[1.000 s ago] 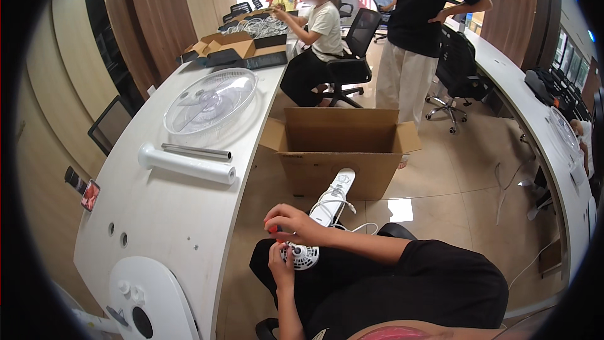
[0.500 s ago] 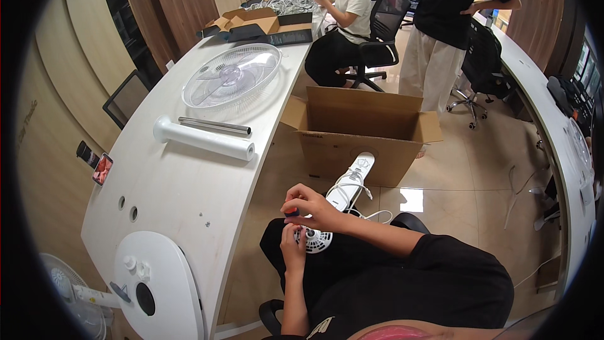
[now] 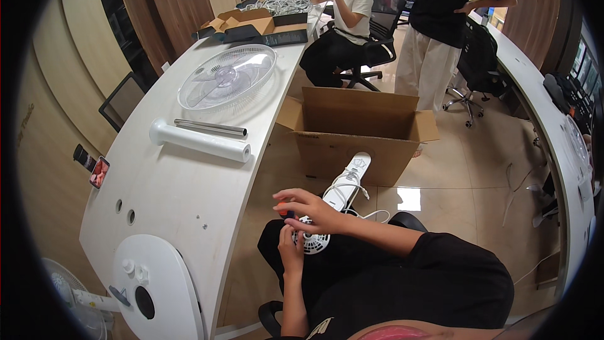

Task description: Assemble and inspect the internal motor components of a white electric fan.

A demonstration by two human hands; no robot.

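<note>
A white fan head (image 3: 316, 245) with a slotted round motor cover rests over my lap, its neck (image 3: 340, 194) stretching forward with a white cable looped round it. My left hand (image 3: 291, 253) has its fingers curled at the near left side of this motor cover. Above it, my right hand (image 3: 318, 209) pinches a screwdriver (image 3: 289, 213) with an orange and dark blue handle between thumb and fingers, the forefinger raised. The screwdriver's lower end is hidden by the hands.
On the white table (image 3: 214, 208) to the left lie a fan grille (image 3: 228, 77), a metal tube (image 3: 211, 127), a white pole (image 3: 201, 141) and a fan base (image 3: 160, 283). An open cardboard box (image 3: 352, 157) stands on the floor ahead. Two people are beyond it.
The fingers of my right hand have spread and shifted slightly left on the screwdriver. My left hand stays at the fan head. The whole view has moved a little.
</note>
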